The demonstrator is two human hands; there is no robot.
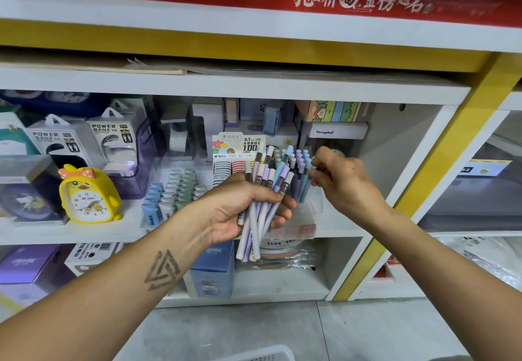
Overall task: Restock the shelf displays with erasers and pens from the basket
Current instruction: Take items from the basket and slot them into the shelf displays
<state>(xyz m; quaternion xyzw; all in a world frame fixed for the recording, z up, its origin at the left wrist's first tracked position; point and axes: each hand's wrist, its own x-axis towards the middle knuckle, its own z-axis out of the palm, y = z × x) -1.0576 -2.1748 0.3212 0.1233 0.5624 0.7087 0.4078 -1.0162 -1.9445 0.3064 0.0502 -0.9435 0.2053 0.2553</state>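
Observation:
My left hand (240, 211) grips a bundle of several pastel pens (261, 199), purple, blue and cream, fanned upward in front of the middle shelf. My right hand (339, 180) is to the right of the bundle and pinches the top of a light blue pen (306, 182) that stands in the clear pen display holder (313, 211) on the shelf. More pens of the same kind stand in that holder behind the bundle. The rim of a white basket (262, 353) shows at the bottom edge, below my arms.
The middle shelf (84, 233) also holds a yellow duck clock (87, 194), power bank boxes (110, 140), rows of pastel erasers (172, 191) and a lead refill display (237, 160). Boxes sit on the lower shelf. A yellow post (423, 174) bounds the bay on the right.

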